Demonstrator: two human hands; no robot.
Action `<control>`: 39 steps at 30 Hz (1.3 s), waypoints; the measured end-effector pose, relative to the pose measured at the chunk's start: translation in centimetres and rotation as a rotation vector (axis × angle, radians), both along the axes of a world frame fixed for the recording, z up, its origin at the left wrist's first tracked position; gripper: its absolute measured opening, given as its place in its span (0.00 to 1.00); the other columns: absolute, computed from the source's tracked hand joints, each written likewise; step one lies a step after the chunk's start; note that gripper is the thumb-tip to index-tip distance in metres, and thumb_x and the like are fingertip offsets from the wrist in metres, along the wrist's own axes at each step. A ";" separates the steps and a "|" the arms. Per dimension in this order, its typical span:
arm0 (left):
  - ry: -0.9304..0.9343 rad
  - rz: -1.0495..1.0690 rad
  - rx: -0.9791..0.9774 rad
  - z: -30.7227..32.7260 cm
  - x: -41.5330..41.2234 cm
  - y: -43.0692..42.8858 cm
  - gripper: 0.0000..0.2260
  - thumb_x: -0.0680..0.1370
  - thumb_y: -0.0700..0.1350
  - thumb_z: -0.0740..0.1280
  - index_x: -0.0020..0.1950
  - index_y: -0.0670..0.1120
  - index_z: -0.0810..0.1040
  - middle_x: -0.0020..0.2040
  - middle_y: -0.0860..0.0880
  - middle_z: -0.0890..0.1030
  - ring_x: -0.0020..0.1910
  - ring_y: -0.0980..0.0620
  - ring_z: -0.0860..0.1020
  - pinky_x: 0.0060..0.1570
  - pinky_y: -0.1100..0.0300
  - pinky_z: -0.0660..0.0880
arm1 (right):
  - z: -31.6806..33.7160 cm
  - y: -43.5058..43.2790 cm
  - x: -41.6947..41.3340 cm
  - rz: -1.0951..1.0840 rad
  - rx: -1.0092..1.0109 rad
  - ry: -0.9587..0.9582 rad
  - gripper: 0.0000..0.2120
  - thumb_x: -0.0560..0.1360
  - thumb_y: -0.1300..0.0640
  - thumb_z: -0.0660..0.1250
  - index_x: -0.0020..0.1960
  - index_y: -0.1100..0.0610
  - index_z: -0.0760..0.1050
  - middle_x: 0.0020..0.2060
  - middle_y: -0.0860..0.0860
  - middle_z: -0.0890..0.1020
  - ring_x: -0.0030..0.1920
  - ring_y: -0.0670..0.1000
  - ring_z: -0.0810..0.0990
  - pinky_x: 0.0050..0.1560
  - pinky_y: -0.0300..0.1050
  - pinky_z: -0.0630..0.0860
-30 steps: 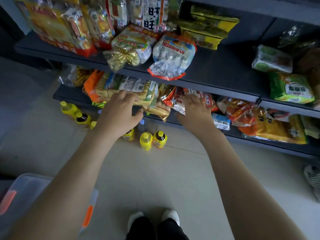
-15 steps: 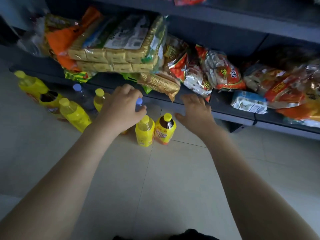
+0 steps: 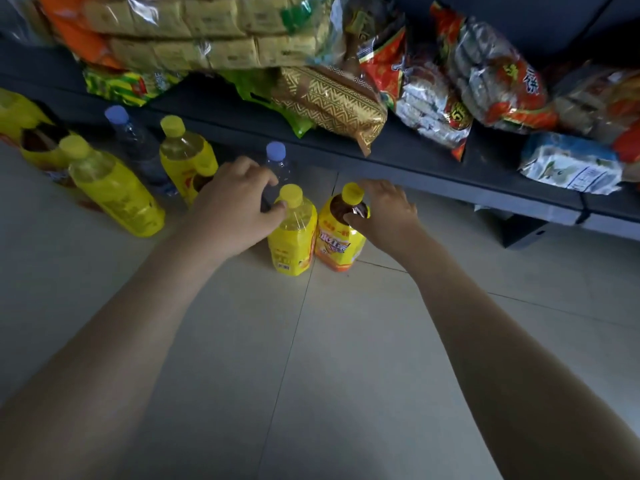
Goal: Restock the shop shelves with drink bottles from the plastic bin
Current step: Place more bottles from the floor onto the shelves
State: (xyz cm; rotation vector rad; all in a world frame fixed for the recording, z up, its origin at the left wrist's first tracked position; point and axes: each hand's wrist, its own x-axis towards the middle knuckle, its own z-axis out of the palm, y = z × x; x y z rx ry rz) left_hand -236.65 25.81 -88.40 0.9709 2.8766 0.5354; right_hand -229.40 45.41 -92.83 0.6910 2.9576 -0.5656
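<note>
The right hand (image 3: 384, 209) curls thumb and fingers round the neck of the dark tea bottle (image 3: 341, 244), upright on the floor tiles (image 3: 346, 341) just beside the yellow juice bottle (image 3: 292, 237), whose shoulder the left hand (image 3: 232, 209) touches with its thumb, grip unclear.

Both forearms extended forward-down; left grip (image 3: 239, 199) fingers curled, right grip (image 3: 384, 211) thumb and fingers pinching.

Dark-tea bottle (image 3: 337, 241), near centre: large Chinese characters on orange label, blurred, unreadable. Red snack bags (image 3: 498, 74), right shelf: print likewise illegible.
</note>
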 end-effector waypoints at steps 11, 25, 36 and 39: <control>0.014 0.012 0.047 -1.8 -1.2 0.8 0.17 0.75 0.49 0.66 0.62 0.44 0.74 0.61 0.44 0.72 0.62 0.44 0.69 0.57 0.52 0.67 | -4.5 0.7 -2.0 -0.145 -0.277 0.220 0.19 0.73 0.52 0.69 0.62 0.57 0.72 0.55 0.55 0.77 0.55 0.55 0.75 0.47 0.43 0.69; 0.029 0.002 0.074 -2.8 -2.0 1.0 0.17 0.75 0.50 0.66 0.60 0.42 0.75 0.59 0.42 0.73 0.61 0.42 0.70 0.56 0.50 0.68 | -6.6 1.0 -1.9 -0.248 -0.673 0.454 0.15 0.71 0.57 0.72 0.57 0.57 0.78 0.47 0.48 0.80 0.51 0.51 0.79 0.52 0.45 0.76; 0.028 0.002 0.082 1.8 -2.6 1.7 0.16 0.76 0.48 0.65 0.61 0.43 0.74 0.60 0.44 0.72 0.63 0.45 0.68 0.58 0.55 0.66 | -0.6 1.6 -1.2 -0.328 -0.813 0.547 0.09 0.72 0.59 0.71 0.52 0.56 0.78 0.42 0.48 0.81 0.46 0.48 0.79 0.53 0.46 0.76; 0.024 0.000 0.074 5.8 -2.4 1.8 0.16 0.76 0.48 0.65 0.60 0.43 0.75 0.60 0.44 0.72 0.63 0.44 0.68 0.58 0.54 0.66 | 4.1 1.5 -0.7 -0.328 -0.824 0.592 0.08 0.73 0.59 0.71 0.51 0.54 0.78 0.42 0.46 0.81 0.45 0.46 0.79 0.51 0.42 0.76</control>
